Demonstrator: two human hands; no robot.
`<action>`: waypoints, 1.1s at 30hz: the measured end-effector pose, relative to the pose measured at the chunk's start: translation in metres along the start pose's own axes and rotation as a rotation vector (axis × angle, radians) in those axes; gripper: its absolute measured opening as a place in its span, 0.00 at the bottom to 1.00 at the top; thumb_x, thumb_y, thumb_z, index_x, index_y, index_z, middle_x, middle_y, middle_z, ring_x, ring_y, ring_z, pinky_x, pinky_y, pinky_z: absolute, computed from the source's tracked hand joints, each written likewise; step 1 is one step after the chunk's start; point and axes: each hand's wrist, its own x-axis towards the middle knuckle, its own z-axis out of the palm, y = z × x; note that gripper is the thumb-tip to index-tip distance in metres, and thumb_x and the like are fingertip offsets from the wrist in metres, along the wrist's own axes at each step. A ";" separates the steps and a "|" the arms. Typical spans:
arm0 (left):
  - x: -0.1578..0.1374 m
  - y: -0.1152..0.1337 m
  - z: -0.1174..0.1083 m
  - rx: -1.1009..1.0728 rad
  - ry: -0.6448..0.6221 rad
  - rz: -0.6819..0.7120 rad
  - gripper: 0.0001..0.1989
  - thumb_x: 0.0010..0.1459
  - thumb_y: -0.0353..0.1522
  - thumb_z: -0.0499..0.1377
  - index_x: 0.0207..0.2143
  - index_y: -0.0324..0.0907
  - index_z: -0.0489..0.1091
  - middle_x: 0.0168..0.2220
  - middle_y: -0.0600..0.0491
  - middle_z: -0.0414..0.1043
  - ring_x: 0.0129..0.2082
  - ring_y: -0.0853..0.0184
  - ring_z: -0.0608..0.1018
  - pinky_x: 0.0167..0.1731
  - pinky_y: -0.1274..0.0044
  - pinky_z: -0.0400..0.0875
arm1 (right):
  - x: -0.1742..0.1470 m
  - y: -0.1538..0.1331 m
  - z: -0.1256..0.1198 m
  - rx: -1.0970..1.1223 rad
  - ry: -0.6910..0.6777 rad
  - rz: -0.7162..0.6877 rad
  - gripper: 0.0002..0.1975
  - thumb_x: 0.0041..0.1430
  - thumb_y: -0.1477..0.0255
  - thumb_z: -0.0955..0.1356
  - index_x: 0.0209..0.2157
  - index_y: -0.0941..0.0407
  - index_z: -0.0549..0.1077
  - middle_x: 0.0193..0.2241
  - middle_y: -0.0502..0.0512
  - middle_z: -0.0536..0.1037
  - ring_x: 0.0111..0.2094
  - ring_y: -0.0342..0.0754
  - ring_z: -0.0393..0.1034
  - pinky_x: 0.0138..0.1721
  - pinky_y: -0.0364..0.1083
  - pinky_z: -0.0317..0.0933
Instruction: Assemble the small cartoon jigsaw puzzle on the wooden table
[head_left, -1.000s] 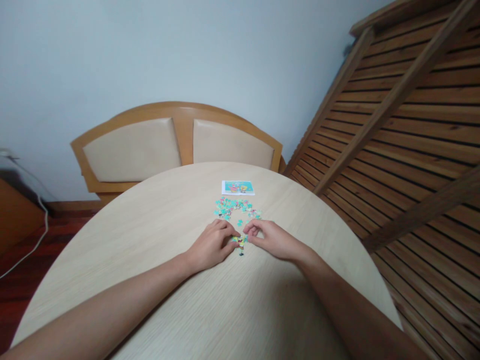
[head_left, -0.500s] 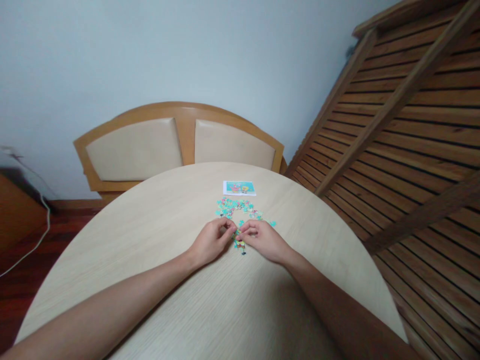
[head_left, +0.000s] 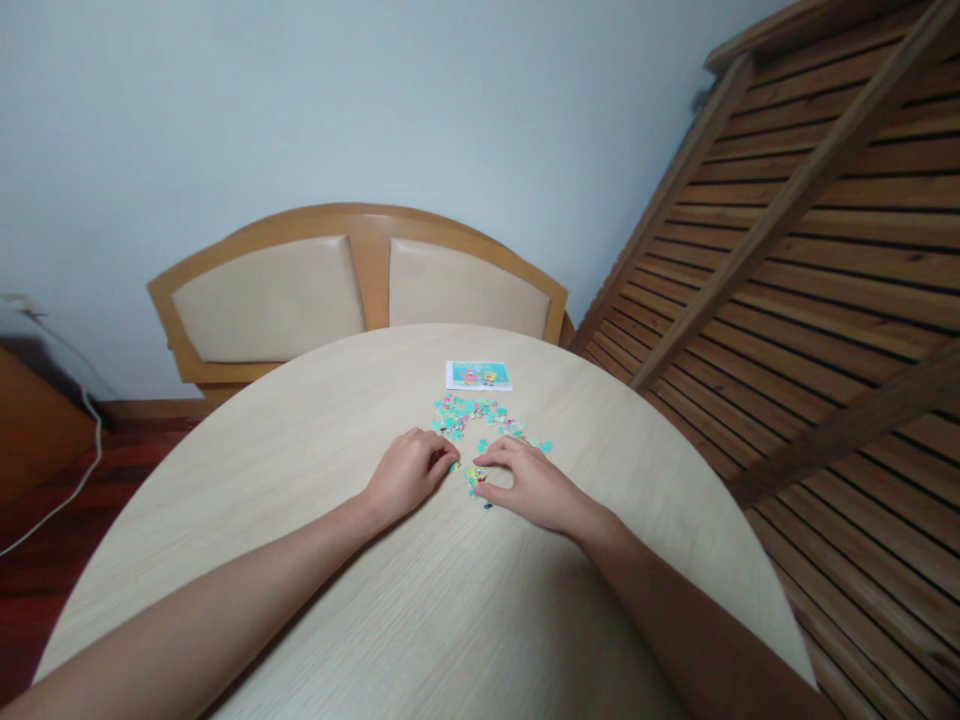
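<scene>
My left hand (head_left: 411,472) is closed in a pinch, with a small yellow and teal puzzle piece (head_left: 455,467) at its fingertips, just left of a joined puzzle section (head_left: 474,478). That section is small, yellow and teal with some red, and partly covered by fingers. Over its right side, my right hand (head_left: 529,482) is open, thumb and fingers apart, the thumb tip touching or very near it. A dark piece (head_left: 487,506) lies at the section's lower end. Beyond both hands is a loose pile of puzzle pieces (head_left: 469,410), mostly teal with some pink and white.
A picture card (head_left: 480,376) with a pink and a yellow cartoon figure lies behind the pile. Everything rests on a round pale wooden table (head_left: 315,430). A padded chair back (head_left: 371,270) stands behind it, and a slatted wooden frame (head_left: 810,250) leans at the right.
My left hand has moved left, away from the joined section, with a small piece at its fingertips. The right hand's fingers have spread apart, and more of the section shows.
</scene>
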 end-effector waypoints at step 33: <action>-0.002 0.014 0.011 -0.384 0.018 -0.012 0.07 0.64 0.35 0.58 0.36 0.41 0.73 0.36 0.49 0.76 0.39 0.62 0.76 0.42 0.71 0.69 | 0.003 0.000 -0.001 0.188 0.038 0.035 0.09 0.58 0.67 0.73 0.39 0.55 0.79 0.37 0.55 0.80 0.41 0.50 0.74 0.45 0.48 0.65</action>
